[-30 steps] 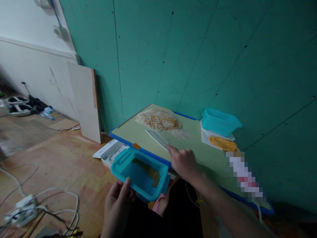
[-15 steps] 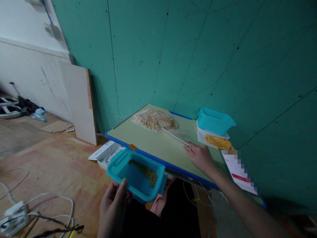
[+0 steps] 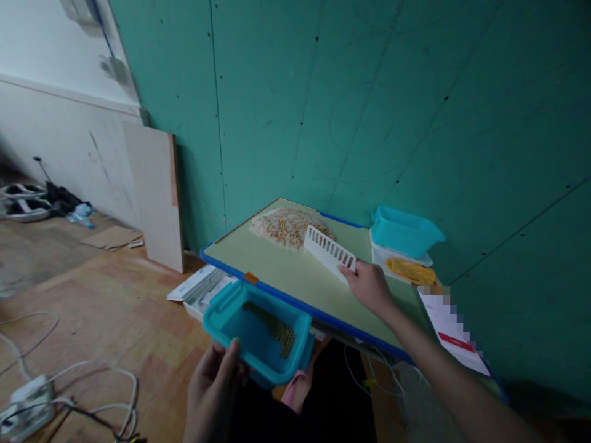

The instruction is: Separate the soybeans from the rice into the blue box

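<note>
My left hand (image 3: 220, 376) grips the near rim of a turquoise plastic tub (image 3: 252, 337), thumb on top, below the table's front edge. Dark golden beads (image 3: 277, 332) lie along its far and right side. In my right hand (image 3: 368, 285) is a white slotted plastic strip (image 3: 330, 252), held by its near end and tilted so the row of slots shows. Its far end reaches the right edge of a heap of pale grains mixed with golden beads (image 3: 289, 229). The heap spreads over the far left of the pale tabletop (image 3: 263, 264).
At the table's right stand another turquoise tub (image 3: 406, 231) on a white tray, a yellow cloth-like item (image 3: 410, 271) and a white-and-red sheet (image 3: 455, 332). The green wall (image 3: 277, 111) rises behind. A board (image 3: 159, 197) leans at left; cables and a power strip (image 3: 28, 400) lie on the floor.
The slotted strip has turned from edge-on to showing its slotted face. Scattered pale grains right of the heap are no longer visible there. My left hand still holds the tub.
</note>
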`<state>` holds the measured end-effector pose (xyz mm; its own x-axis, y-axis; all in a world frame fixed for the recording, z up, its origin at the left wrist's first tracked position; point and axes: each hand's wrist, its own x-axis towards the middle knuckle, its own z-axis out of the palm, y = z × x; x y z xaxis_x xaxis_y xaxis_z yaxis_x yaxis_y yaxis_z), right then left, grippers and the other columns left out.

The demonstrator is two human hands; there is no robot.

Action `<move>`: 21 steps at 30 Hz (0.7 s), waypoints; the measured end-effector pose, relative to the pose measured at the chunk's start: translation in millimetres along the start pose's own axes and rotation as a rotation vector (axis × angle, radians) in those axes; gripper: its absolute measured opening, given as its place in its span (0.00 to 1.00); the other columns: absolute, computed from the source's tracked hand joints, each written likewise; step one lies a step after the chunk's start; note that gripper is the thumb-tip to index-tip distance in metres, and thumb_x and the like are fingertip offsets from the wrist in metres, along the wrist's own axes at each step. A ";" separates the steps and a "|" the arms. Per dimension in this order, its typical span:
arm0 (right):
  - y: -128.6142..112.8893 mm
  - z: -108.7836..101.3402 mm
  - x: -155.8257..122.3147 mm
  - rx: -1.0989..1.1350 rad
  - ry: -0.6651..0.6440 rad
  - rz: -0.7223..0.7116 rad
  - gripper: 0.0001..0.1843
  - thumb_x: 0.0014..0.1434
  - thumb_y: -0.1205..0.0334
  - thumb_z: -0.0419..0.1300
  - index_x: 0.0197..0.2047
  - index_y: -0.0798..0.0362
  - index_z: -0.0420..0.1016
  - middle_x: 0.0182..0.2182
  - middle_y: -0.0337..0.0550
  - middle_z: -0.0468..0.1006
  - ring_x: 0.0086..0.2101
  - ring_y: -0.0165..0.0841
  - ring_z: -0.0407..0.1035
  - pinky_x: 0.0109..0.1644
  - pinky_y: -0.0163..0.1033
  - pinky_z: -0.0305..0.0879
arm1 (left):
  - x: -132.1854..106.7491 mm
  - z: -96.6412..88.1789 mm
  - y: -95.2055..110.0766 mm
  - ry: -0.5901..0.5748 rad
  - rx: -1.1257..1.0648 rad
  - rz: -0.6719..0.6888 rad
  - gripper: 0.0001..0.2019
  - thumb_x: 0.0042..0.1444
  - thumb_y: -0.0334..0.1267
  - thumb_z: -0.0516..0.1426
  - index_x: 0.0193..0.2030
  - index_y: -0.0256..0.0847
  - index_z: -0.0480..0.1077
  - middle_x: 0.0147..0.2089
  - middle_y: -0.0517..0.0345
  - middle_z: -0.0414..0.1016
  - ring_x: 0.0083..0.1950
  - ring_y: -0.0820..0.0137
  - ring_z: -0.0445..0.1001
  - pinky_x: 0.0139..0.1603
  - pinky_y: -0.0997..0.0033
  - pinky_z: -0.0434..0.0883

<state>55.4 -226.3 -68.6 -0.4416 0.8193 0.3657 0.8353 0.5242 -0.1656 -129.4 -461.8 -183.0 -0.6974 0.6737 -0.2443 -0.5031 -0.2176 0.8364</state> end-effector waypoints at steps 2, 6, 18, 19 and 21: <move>-9.0 1.7 6.3 0.028 0.000 0.013 0.15 0.62 0.56 0.56 0.33 0.56 0.80 0.33 0.53 0.83 0.33 0.38 0.77 0.33 0.35 0.59 | 0.6 0.9 3.8 0.008 -0.001 0.002 0.18 0.42 0.49 0.69 0.25 0.40 0.66 0.18 0.66 0.67 0.20 0.75 0.66 0.22 0.78 0.64; -20.4 8.0 19.7 0.056 0.010 0.021 0.14 0.61 0.57 0.57 0.33 0.56 0.79 0.33 0.54 0.82 0.34 0.39 0.76 0.33 0.36 0.59 | 3.1 -1.1 12.9 0.046 0.030 -0.012 0.19 0.41 0.50 0.69 0.25 0.40 0.66 0.18 0.65 0.67 0.20 0.75 0.65 0.21 0.79 0.63; -32.9 41.7 56.4 0.306 0.184 0.089 0.11 0.55 0.56 0.60 0.34 0.56 0.76 0.32 0.52 0.82 0.32 0.38 0.75 0.33 0.36 0.63 | 23.3 -21.3 24.7 0.077 -0.001 0.066 0.16 0.44 0.48 0.68 0.28 0.40 0.70 0.21 0.65 0.70 0.22 0.75 0.67 0.22 0.81 0.66; -33.0 43.7 57.8 0.332 0.190 0.092 0.11 0.55 0.56 0.60 0.33 0.56 0.76 0.32 0.52 0.82 0.32 0.38 0.75 0.33 0.36 0.63 | 24.2 -22.0 25.1 0.073 -0.005 0.063 0.16 0.44 0.47 0.68 0.28 0.40 0.70 0.21 0.65 0.71 0.22 0.75 0.67 0.22 0.81 0.66; -32.6 46.5 58.8 0.392 0.193 0.081 0.11 0.54 0.56 0.61 0.33 0.56 0.76 0.31 0.51 0.82 0.31 0.37 0.75 0.33 0.36 0.63 | 24.5 -22.0 25.1 0.060 -0.015 0.060 0.15 0.46 0.46 0.68 0.29 0.40 0.70 0.22 0.65 0.71 0.22 0.76 0.67 0.23 0.81 0.67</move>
<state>-13.1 -184.5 -84.3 -0.2794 0.8224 0.4956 0.6610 0.5391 -0.5219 -170.3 -466.3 -178.8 -0.7555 0.6160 -0.2229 -0.4668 -0.2676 0.8429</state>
